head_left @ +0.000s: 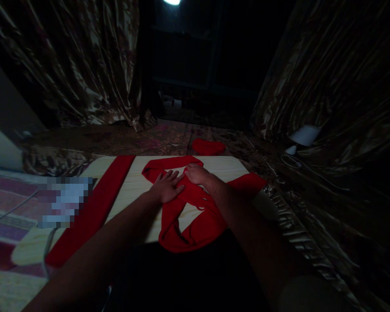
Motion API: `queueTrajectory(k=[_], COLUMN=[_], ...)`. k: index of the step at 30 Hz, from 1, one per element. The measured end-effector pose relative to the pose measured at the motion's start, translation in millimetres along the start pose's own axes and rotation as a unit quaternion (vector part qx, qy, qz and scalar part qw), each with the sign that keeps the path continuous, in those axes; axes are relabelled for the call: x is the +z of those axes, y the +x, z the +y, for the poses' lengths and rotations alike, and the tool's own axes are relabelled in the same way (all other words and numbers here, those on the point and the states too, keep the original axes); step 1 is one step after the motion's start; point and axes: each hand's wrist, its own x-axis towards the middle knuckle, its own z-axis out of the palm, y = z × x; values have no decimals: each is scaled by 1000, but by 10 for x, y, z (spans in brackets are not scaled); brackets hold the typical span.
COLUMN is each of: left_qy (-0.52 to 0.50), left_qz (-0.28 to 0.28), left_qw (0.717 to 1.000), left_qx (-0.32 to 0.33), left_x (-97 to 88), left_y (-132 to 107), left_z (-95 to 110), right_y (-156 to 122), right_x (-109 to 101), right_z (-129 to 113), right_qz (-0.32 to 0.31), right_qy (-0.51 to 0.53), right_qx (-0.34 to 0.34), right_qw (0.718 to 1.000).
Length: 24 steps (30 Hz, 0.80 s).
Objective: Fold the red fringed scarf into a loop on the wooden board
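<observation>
A long red cloth strip [208, 223] lies looped and crossed over itself on a pale wood-patterned tabletop [141, 190]. My left hand [167, 186] rests flat on the crossing part, fingers spread. Just to its right, my right hand [197, 174] is closed at the cloth's upper edge, its fingers bent and partly hidden. Below that hand, a thin red cord or narrow strip shows against the cloth. One end of the cloth reaches over the table's right edge. Another flat red band [100, 201] lies across the left side of the tabletop.
A rounded red piece [209, 147] sits beyond the table's far edge. At left, a pixelated object [65, 201] lies by striped bedding [11, 203]. A small white lamp [305, 135] with a cord stands at right. Patterned curtains [97, 60] flank a dark window.
</observation>
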Motion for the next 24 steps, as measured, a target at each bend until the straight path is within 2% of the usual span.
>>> queueTrajectory(k=[2,5,7,9,12,15,18,20,24], left_qy=[3,33,61,77,84,87,72,61,56], left_qz=[32,116,145,150,149,131,101,84,57], left_qw=[999,990,981,975,967,962,969,979,991], left_qx=[-17,-79,-118,-145,-187,-222,-212,-177,-111], left_x=[-10,-40,-61,-72,-59,-37,-34,-45,-81], left_y=[6,8,10,25,85,168,242,283,353], left_z=[-4,-9,-15,-29,-72,-144,-238,-299,-383], right_y=[67,175,246,311,378,382,313,235,66], right_x=[34,64,75,88,120,160,189,191,147], right_z=[-1,5,14,23,33,47,73,87,88], right_qz=[3,14,21,27,40,26,10,-1,-29], right_qy=[-21,-30,-21,-4,25,45,68,77,60], right_qx=[12,7,8,35,120,156,217,257,291], right_qw=[1000,999,1000,999,992,986,974,963,954])
